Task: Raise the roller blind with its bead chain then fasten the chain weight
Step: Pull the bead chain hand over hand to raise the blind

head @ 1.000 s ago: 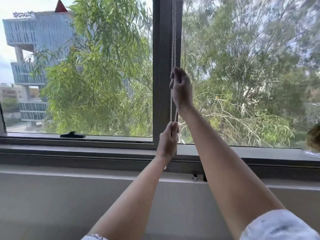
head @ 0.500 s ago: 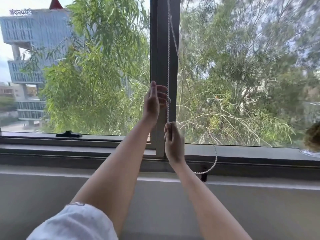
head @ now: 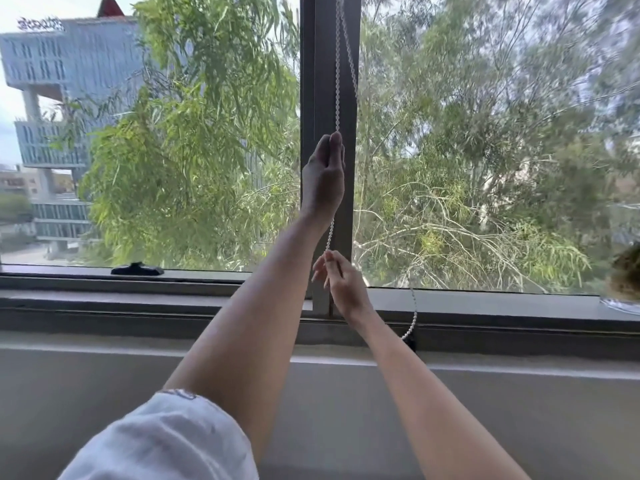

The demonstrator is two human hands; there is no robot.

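A white bead chain [head: 336, 81] hangs in front of the dark window mullion [head: 313, 81]. My left hand [head: 323, 174] is raised and closed around the front strand, fingertips up. Below it my right hand [head: 343, 284] pinches the same strand between thumb and forefinger, the other fingers spread. The second strand slants right across the glass, drops over the sill and curves to a small dark fitting [head: 411, 342] on the lower frame. The roller blind itself is out of view above.
A black window handle [head: 136, 269] lies on the left frame rail. The grey sill [head: 156, 299] runs across, with a pale wall [head: 86, 393] below. At the far right edge a brown round object [head: 627, 277] sits on a glass dish.
My hands swapped places on the chain: the right came down from the high grip to a low pinch. The left rose, was open half a second ago, and now is closed on the chain.
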